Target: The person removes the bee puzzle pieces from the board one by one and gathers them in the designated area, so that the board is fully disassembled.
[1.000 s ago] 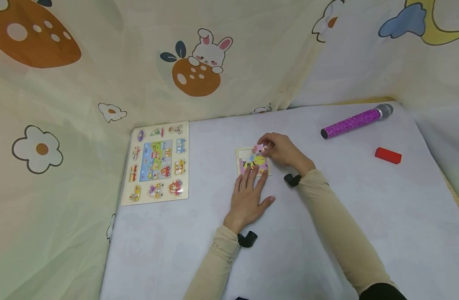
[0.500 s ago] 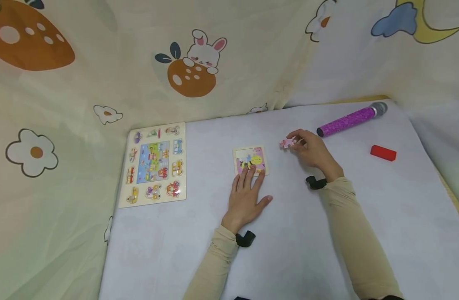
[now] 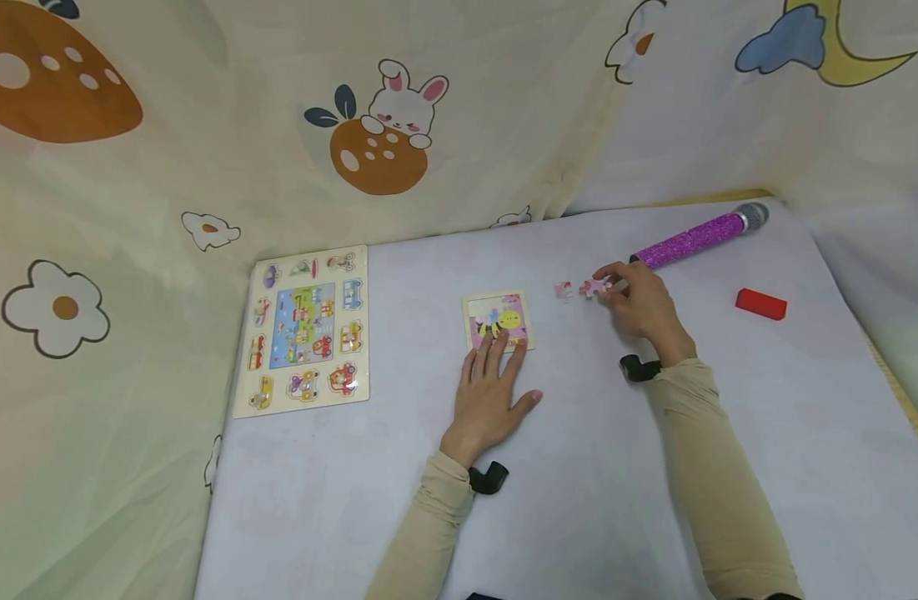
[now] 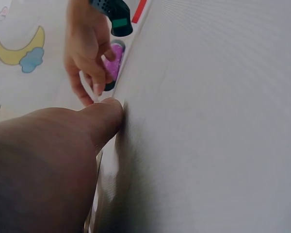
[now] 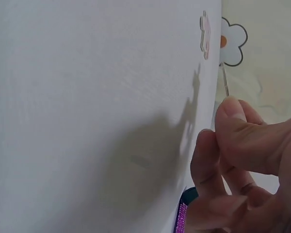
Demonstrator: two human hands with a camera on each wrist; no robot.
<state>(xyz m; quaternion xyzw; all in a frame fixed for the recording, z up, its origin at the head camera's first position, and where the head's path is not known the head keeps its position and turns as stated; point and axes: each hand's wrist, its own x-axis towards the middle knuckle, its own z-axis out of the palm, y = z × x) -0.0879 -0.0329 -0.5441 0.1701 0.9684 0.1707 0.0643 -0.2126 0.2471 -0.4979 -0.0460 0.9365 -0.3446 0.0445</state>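
My left hand (image 3: 487,412) rests with its fingers straight on the lower edge of a small square jigsaw board (image 3: 529,333) with a yellow and black bee picture. A pale bare patch shows in the board's upper left. Right of the board, my right hand (image 3: 646,308) pinches a pink jigsaw piece (image 3: 594,287) between thumb and fingers, just above the table. In the right wrist view the held piece (image 5: 225,80) appears edge-on. Another pink jigsaw piece (image 3: 564,290) lies flat on the table, between the board and the right hand.
A larger vehicle puzzle board (image 3: 357,333) lies at the left. Behind the right hand is a purple glitter microphone (image 3: 687,242), its black end close to the fingers. A red block (image 3: 761,304) lies further right. A patterned curtain (image 3: 278,150) hangs behind the white table (image 3: 579,483).
My right hand has moved from the bee board's upper right corner to the right, carrying pink jigsaw material. One pink piece now lies on the table beside it. The left hand stays in place.
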